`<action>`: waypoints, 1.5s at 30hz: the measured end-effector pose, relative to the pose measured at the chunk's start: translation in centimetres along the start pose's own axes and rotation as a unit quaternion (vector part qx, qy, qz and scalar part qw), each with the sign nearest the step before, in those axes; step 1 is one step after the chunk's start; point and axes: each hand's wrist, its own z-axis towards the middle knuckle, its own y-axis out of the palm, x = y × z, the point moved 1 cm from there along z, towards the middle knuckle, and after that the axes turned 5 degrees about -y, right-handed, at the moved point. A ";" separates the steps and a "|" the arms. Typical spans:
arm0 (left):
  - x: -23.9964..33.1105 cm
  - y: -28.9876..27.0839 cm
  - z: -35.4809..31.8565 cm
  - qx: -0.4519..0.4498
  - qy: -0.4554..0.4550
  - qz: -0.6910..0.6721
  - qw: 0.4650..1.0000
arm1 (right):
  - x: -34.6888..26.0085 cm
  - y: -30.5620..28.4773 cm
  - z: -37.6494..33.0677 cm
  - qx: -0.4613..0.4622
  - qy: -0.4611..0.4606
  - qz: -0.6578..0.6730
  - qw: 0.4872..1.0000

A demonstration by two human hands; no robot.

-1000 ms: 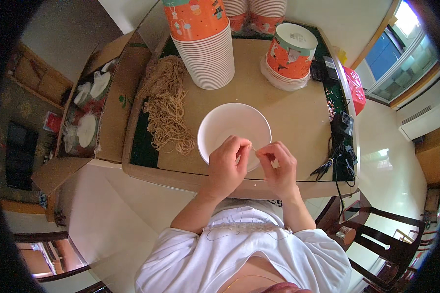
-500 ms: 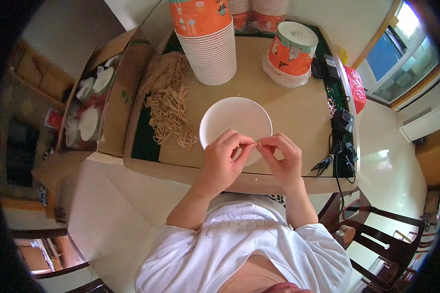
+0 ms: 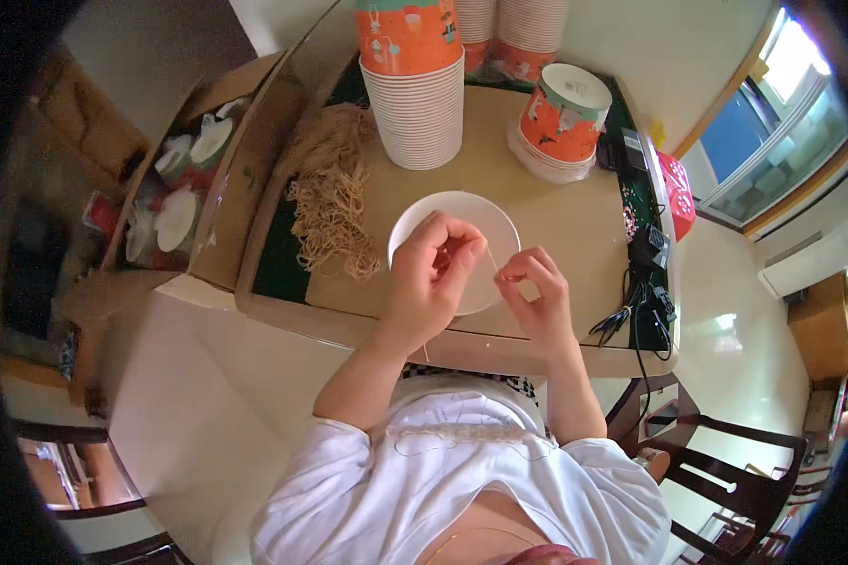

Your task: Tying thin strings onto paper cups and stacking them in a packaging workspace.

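A thin beige string (image 3: pixel 492 258) is stretched in a short length between my two hands. My left hand (image 3: pixel 431 280) is closed, pinching it between thumb and forefinger, over the left part of a white bowl (image 3: pixel 454 204). Lower and to the right, my right hand (image 3: pixel 542 294) pinches the string's other part with its fingertips, beside the bowl's right rim. A loose tail of string shows below my left wrist. Whether anything small sits in the right fingertips is too fine to make out. Left of the bowl lies a tangled heap of beige string (image 3: pixel 334 212).
Behind the bowl stands a tall stack of paper tubs (image 3: pixel 415 118), orange on top. An upturned orange tub (image 3: pixel 563 118) stands at the back right. Black cables (image 3: pixel 643 301) and small coloured bits (image 3: pixel 628 212) line the right edge. An open cardboard box (image 3: pixel 264 174) stands left.
My hands were together at the fingertips; now the left one has risen away from the right, and a length of string shows between them. The view has shifted slightly.
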 end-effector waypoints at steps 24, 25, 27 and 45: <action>2.1 -1.0 4.5 0.085 0.158 0.103 0.978 | -1.1 0.9 0.2 -0.158 0.035 -0.005 0.987; 2.3 -0.9 4.6 0.061 0.146 0.099 0.982 | -1.0 1.0 0.0 -0.132 0.091 0.044 0.986; 2.1 -0.5 4.6 0.004 0.133 0.080 0.988 | -1.2 1.3 -0.1 -0.146 0.104 0.035 0.983; 0.1 -1.7 3.1 -0.062 0.090 0.066 0.992 | -1.5 5.1 -1.9 -0.083 0.145 0.124 0.978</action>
